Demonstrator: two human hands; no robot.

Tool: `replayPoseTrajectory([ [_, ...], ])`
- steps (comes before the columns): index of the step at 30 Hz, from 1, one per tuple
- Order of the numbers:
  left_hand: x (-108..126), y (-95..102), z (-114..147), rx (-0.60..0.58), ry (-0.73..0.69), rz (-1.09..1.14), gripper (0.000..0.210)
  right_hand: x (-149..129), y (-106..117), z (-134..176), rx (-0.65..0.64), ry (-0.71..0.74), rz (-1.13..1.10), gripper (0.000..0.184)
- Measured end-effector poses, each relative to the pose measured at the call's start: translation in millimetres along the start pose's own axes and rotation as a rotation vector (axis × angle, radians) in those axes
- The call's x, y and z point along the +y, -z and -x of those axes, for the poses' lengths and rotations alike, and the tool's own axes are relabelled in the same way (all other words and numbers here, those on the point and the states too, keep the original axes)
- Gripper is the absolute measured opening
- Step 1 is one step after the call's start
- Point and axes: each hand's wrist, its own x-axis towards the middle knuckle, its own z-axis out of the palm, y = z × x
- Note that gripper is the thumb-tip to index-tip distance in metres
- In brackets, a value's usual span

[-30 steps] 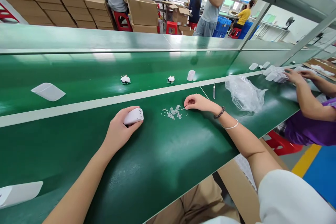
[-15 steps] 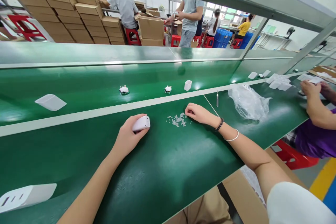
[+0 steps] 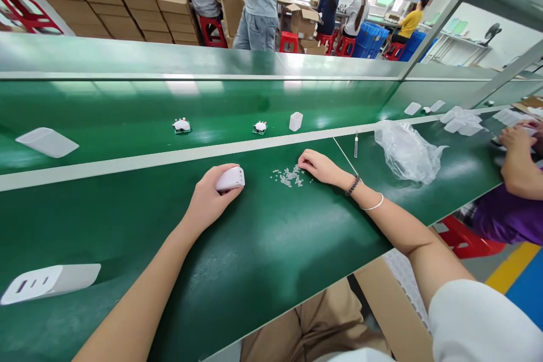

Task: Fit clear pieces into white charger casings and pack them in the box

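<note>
My left hand [image 3: 208, 198] is wrapped round a white plastic charger housing [image 3: 230, 180], its end with small slots turned to the right, just above the green table. Over the right edge of a scattered pile of tiny translucent pieces [image 3: 290, 176], my right hand [image 3: 318, 166] has its thumb and fingers pinched together. Whatever lies between those fingertips is too small to make out. Another white housing with port slots [image 3: 63, 281] lies at the lower left.
Beyond a pale strip are a white shell [image 3: 47, 142], two small circuit boards [image 3: 182, 125] and a short white sleeve [image 3: 296, 121]. A slim tool [image 3: 356, 145] and a clear plastic bag [image 3: 409, 150] lie to the right. A co-worker's hands [image 3: 520, 138] work at the far right.
The camera view has shifted, so the table's things sit higher in the picture. Both hands keep nearly the same pose. A standing person in the background has moved left.
</note>
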Motion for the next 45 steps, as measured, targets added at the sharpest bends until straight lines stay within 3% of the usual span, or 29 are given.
replayPoseTrajectory([
  [9, 2.4, 0.2, 0.0, -0.016, -0.003, -0.020, 0.045, 3.7, 1.7, -2.3, 0.102, -0.177, -0.209, 0.016],
  [16, 3.5, 0.4, 1.1, -0.019, -0.006, -0.011, 0.044, 0.1, 5.8, 0.1, 0.082, -0.154, -0.275, 0.015],
  [24, 5.8, -1.4, 1.6, 0.036, 0.031, 0.027, 0.044, -4.6, -0.7, 1.8, 0.090, -0.070, -0.110, 0.015],
  [29, 13.1, -3.1, 3.2, 0.042, 0.026, 0.025, 0.033, -36.8, -9.6, -4.6, 0.204, 0.003, -0.208, 0.015],
  [36, 5.4, -9.0, 2.2, 0.062, -0.050, 0.004, 0.027, -103.9, -49.4, -39.5, 0.120, 0.170, -0.350, 0.015],
  [40, 5.3, -10.7, 3.1, 0.046, -0.075, -0.026, 0.025, -109.5, -61.6, -42.3, 0.171, 0.233, -0.341, 0.015],
  [45, 8.5, -11.1, 2.1, 0.042, -0.075, -0.006, 0.020, -106.2, -61.1, -35.0, 0.179, 0.227, -0.310, 0.016],
])
